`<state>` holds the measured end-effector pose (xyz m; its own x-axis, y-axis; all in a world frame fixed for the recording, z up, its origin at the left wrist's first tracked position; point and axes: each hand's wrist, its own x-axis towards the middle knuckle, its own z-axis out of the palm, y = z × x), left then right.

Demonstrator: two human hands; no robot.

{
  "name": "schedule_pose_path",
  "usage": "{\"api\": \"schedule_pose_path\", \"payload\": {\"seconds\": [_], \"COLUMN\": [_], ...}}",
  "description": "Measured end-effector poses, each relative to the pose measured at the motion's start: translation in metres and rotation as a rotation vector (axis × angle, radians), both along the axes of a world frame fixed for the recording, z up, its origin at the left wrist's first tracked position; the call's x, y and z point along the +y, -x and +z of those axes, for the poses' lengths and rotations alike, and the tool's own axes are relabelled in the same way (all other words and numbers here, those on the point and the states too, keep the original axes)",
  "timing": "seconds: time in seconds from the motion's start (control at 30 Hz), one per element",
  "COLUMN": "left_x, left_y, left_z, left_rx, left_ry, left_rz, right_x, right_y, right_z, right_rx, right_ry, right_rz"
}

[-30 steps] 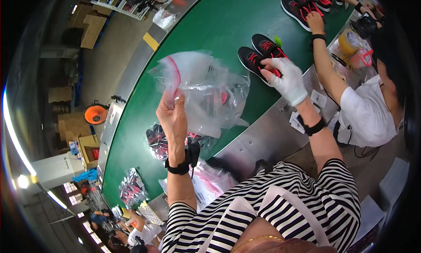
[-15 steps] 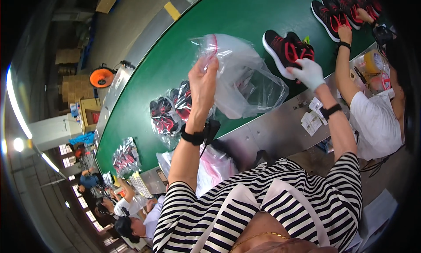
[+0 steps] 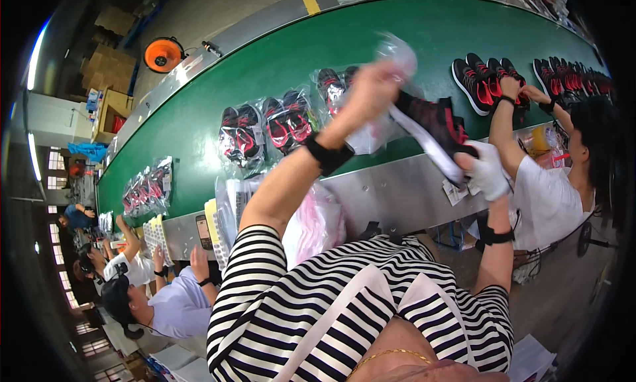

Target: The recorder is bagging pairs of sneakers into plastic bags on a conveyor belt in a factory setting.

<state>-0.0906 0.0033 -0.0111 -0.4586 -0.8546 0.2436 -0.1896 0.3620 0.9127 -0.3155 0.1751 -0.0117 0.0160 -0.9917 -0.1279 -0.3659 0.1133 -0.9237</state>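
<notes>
A pair of black-and-red sneakers (image 3: 434, 127) with white soles is tilted above the near edge of the green table. My right hand (image 3: 489, 171), in a white glove, grips the pair at its lower end. My bare left hand (image 3: 374, 94) is closed on a clear plastic bag (image 3: 397, 56) and smeared by motion. The bag shows above and below that hand, beside the upper end of the sneakers. Exactly how the fingers pinch the plastic is blurred.
Bagged sneakers (image 3: 288, 122) lie along the green table (image 3: 265, 70) to the left. A stack of plastic bags (image 3: 315, 216) hangs at the near edge. On the right, a co-worker (image 3: 546, 196) handles unbagged sneakers (image 3: 472, 84). More people sit at left; an orange fan (image 3: 163, 54) stands beyond.
My right hand has lifted the sneakers off the table and drawn them nearer. My left hand has moved right with the bag, toward the sneakers. The whole view has turned somewhat.
</notes>
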Motion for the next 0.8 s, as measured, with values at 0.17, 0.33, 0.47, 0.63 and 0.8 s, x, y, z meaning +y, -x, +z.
{"api": "schedule_pose_path", "payload": {"seconds": [0.17, 0.33, 0.47, 0.63, 0.8], "left_x": [0.077, 0.008, 0.033, 0.078, 0.089], "left_y": [0.05, 0.048, 0.079, 0.06, -0.008], "left_z": [0.002, 0.061, 0.091, 0.077, 0.045], "left_rx": [-0.24, 0.071, -0.215, -0.305, -0.457], "left_ry": [0.185, 0.428, 0.814, 0.796, 0.623], "left_rz": [-0.149, 0.062, -0.298, -0.528, -0.39], "right_x": [-0.004, 0.008, 0.008, 0.007, -0.011], "right_y": [-0.047, -0.074, -0.091, -0.085, -0.06], "right_z": [0.006, 0.072, 0.09, 0.071, 0.013], "right_rx": [0.801, 1.262, 1.297, 1.276, 0.893], "right_ry": [0.364, 0.477, 0.569, 0.604, 0.173], "right_rz": [0.187, 0.501, 0.691, 0.795, 0.379]}}
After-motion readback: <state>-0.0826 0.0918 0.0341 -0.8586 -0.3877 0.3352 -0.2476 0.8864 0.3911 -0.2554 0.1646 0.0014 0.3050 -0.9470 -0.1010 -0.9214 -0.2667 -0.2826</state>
